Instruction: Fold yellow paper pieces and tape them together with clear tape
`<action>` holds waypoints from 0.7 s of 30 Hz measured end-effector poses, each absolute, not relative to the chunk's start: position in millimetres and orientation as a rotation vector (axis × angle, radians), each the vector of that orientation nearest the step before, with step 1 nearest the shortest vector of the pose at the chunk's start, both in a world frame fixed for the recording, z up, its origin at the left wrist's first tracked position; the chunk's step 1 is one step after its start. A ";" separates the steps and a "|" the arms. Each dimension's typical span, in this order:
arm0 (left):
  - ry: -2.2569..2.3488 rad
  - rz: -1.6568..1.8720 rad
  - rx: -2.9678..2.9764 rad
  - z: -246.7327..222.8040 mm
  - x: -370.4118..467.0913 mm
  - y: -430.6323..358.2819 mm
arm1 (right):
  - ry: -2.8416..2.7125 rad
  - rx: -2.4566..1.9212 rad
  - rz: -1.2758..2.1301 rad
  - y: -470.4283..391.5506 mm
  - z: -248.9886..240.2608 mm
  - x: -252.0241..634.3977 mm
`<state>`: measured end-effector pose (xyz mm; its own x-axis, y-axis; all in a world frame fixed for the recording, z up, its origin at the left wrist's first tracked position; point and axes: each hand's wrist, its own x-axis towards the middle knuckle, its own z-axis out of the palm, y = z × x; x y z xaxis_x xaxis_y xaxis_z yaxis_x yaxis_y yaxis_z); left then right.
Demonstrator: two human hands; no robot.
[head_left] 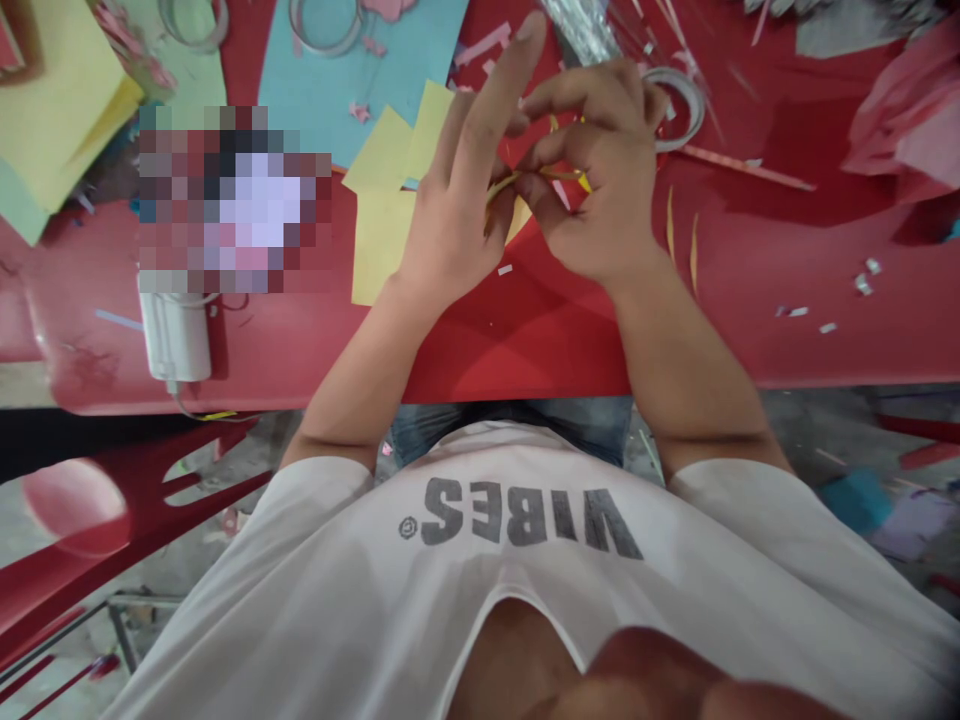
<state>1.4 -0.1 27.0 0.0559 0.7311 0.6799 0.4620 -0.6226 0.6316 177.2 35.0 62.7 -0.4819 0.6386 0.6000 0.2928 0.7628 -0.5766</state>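
Over the red table, my left hand [457, 215] and my right hand [604, 180] meet at a thin yellow paper strip [561, 175]. My right thumb and index finger pinch the strip near its middle. The strip's other end curves in between the thumb and fingers of my left hand, whose index finger points up and away. Part of the strip is hidden behind the fingers. Beside my left hand lie small yellow paper sheets [379, 245]. To the right of my right wrist rest two narrow yellow strips [694, 255].
A blue paper sheet [300, 115] and tape rolls [679, 108] lie farther back. At left are a white power bank [176, 335] with a cable, a blurred-out patch and stacked yellow paper [56, 90]. Pink crumpled paper [911, 120] sits at right. Paper scraps are scattered about.
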 end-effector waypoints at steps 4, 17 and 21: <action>1.262 1.620 1.953 44.6 7.0 -11.8 | -2.039 -0.684 0.483 36.0 63.2 178.1; 1.356 1.605 1.569 56.6 -2.7 -14.7 | -1.839 -0.626 0.807 33.3 73.3 178.4; 1.349 1.594 1.564 63.6 -0.5 -18.5 | -1.877 -0.621 0.804 35.0 72.5 178.4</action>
<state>-0.5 -18.5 63.6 -0.1926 0.8871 0.4195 0.2672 -0.3640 0.8923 178.4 35.0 72.5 -0.4042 0.7111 0.5752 0.0746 0.6524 -0.7542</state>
